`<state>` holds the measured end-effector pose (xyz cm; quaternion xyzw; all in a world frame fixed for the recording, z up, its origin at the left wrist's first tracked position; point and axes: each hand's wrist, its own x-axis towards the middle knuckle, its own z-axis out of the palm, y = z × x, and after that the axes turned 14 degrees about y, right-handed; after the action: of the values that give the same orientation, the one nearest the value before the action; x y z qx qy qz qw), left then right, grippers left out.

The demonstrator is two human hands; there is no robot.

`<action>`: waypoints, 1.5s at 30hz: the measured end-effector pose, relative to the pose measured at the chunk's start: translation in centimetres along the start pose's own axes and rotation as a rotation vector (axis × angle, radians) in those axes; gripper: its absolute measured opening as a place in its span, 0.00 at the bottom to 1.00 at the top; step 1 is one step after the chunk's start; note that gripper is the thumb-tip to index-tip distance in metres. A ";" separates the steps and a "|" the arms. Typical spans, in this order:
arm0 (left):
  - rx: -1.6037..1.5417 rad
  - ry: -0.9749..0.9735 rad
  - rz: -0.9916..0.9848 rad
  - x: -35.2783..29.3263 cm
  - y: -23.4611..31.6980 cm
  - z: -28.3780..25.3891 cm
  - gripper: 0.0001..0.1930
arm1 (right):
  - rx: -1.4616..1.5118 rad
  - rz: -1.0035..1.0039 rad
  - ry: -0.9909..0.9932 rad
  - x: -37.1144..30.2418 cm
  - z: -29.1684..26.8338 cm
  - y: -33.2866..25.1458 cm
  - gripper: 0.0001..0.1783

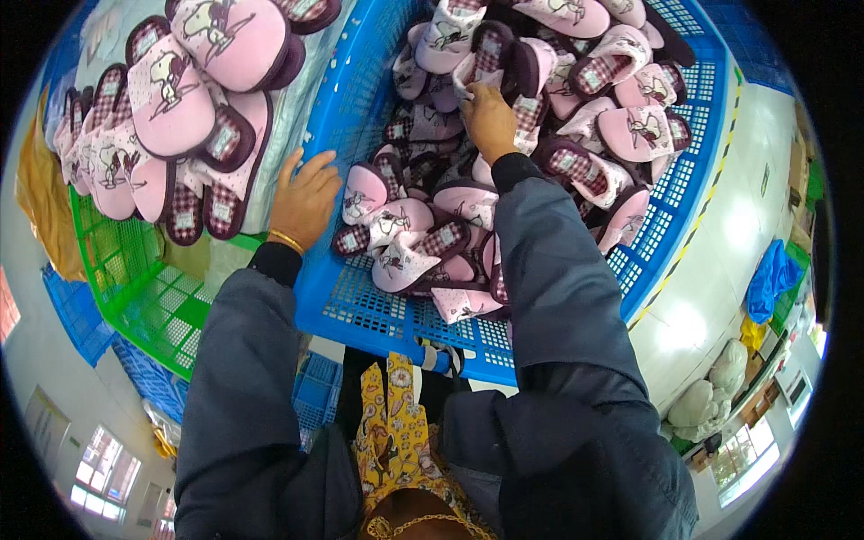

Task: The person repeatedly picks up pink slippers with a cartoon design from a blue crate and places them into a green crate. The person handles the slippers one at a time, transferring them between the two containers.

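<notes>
My right hand (490, 123) reaches into a large blue plastic basket (360, 337) full of pink slippers. Its fingers are closed on a slipper (491, 47) with a dark checkered insole, near the far side of the heap. Part of that slipper is hidden by the hand and its neighbours. Over the basket's left rim, my left hand (304, 200) is open, with fingers spread and nothing in them. Close to it on the left, a stack of matching slippers (171, 103) with printed cartoon dogs lies on clear plastic.
A green crate (135, 292) stands below the stacked slippers at the left. Yellow-black tape (679, 261) marks the floor right of the basket. Farther right are a blue bag (774, 281) and pale sacks (706, 400). A brown cloth (45, 202) hangs at the far left.
</notes>
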<state>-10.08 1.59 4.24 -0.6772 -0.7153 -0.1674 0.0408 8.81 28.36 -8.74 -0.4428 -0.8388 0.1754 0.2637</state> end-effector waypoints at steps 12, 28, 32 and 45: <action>-0.034 -0.032 -0.039 -0.3 -0.4 0.4 0.09 | -0.055 0.033 -0.570 -6.7 9.2 0.6 0.13; -0.077 -0.073 -0.071 -0.2 -0.8 0.2 0.11 | -0.372 0.022 -0.730 -8.8 23.9 6.0 0.26; -0.081 -0.075 -0.066 0.2 -0.8 0.6 0.11 | -0.352 -0.116 -0.726 -8.4 21.2 5.2 0.15; 0.012 -0.046 -0.025 -0.2 -0.3 0.7 0.08 | 0.212 0.179 -0.053 -5.8 0.0 -7.2 0.10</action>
<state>-10.21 1.63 3.49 -0.6716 -0.7255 -0.1482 0.0262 6.84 19.57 -6.57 -0.4807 -0.7795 0.2973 0.2701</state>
